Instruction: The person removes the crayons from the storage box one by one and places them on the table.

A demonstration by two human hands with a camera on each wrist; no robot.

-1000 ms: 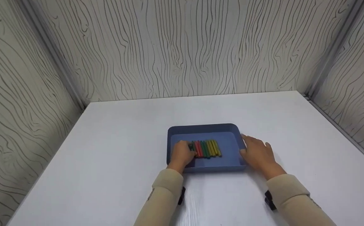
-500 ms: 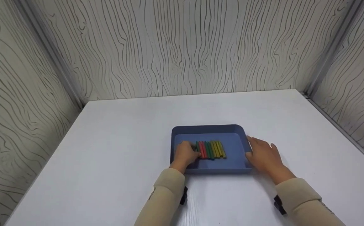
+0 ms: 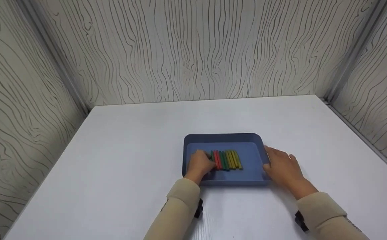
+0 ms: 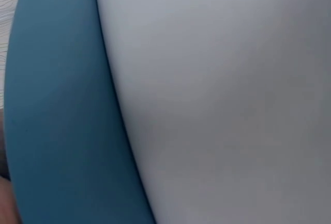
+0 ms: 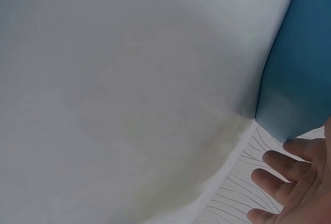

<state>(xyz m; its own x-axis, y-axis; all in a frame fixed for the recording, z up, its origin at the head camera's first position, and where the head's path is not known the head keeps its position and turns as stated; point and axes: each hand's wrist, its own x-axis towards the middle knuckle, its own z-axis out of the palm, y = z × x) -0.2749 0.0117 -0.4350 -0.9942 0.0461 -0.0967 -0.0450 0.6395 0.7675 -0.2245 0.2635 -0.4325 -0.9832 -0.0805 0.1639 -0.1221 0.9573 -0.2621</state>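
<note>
A shallow blue tray point(image 3: 235, 183) sits on the white table, holding a row of thin coloured sticks point(image 3: 227, 160) laid side by side, green, red, green and yellow. Inside the tray, my left hand point(image 3: 200, 164) grips the row's left end, thumb toward the near end and curled fingers toward the far end; it covers part of the leftmost sticks. Against the tray's right wall rests my right hand point(image 3: 282, 166). Its fingers point(image 5: 289, 169) are spread in the right wrist view, one fingertip at the tray's corner. In the left wrist view the tray's wall point(image 4: 67, 100) hides nearly all the hand.
The white table point(image 3: 120, 160) extends on all sides of the tray. Wood-grain patterned panels point(image 3: 193, 50) stand behind it and at both sides. Light sleeves with dark straps cover both forearms.
The tray has slid a little to the right and slightly nearer with the sticks in it. Both hands have moved along with it, keeping their places on the row and the wall.
</note>
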